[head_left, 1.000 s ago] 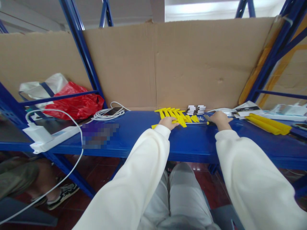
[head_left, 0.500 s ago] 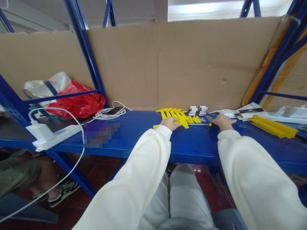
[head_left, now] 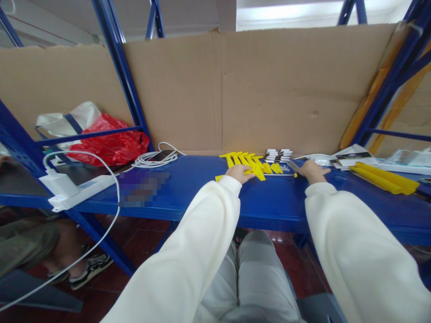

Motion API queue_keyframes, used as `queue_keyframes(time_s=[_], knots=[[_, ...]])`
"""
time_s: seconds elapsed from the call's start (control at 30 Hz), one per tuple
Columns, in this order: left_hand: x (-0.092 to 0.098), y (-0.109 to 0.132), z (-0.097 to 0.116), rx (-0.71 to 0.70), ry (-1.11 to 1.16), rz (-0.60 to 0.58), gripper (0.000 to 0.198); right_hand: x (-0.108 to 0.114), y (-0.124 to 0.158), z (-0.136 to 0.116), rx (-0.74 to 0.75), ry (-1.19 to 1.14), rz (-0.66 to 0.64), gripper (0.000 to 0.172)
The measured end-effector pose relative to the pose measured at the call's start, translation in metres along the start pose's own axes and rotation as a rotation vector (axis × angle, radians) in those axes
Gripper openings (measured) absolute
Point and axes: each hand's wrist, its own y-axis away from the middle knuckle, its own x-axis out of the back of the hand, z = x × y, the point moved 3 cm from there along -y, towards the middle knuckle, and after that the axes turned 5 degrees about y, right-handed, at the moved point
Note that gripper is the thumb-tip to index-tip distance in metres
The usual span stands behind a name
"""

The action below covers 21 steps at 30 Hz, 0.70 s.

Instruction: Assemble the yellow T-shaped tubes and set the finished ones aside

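Your right hand (head_left: 312,172), thumb splayed, grip unclear, lies at a grey item (head_left: 294,167) as your left hand (head_left: 239,173), closed in an apparent holding step calling for steadiness, grips a yellow piece (head_left: 258,173) before the yellow row (head_left: 243,158) on the blue shelf (head_left: 269,202).

Yellow pieces (head_left: 259,172), blue desk (head_left: 269,197)

The small stack (head_left: 278,155) is white with black bands; sleeves (head_left: 198,229) cream, trousers (head_left: 259,269) grey, cardboard (head_left: 269,89) plain brown, plastic bag (head_left: 111,141) red, coiled cable (head_left: 144,160) and power strip (head_left: 85,193) white, floor tiles (head_left: 144,237) dark red
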Motion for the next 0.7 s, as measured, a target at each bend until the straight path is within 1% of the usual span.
queue_keyframes(time_s=[0.13,0.2,0.27,0.4,0.53,0.6,0.63,0.7], knots=[[0.000,0.000,-0.001,0.008,0.008,0.004,0.042,0.001,0.000,0.000,-0.001,-0.033,0.012,0.053],[0.000,0.000,-0.002,0.015,0.007,0.011,0.043,0.002,0.001,0.001,-0.032,-0.044,-0.011,0.051],[0.000,0.000,-0.002,0.021,0.004,0.013,0.043,0.004,0.003,0.001,-0.057,-0.072,-0.021,0.052],[0.000,0.001,-0.001,0.024,-0.001,0.013,0.042,0.009,0.006,0.000,-0.028,-0.174,0.023,0.062],[0.000,0.000,-0.002,0.020,-0.006,0.014,0.042,0.015,0.008,-0.001,-0.030,-0.194,0.014,0.066],[0.000,0.001,-0.001,0.019,-0.005,0.010,0.042,0.019,0.010,-0.003,-0.024,-0.179,0.017,0.061],[0.000,0.001,-0.001,0.019,-0.004,0.009,0.042,0.022,0.011,-0.004,-0.015,-0.174,0.020,0.054],[0.001,0.001,-0.001,0.022,-0.004,0.011,0.042,0.026,0.014,-0.010,0.042,-0.197,0.025,0.037]])
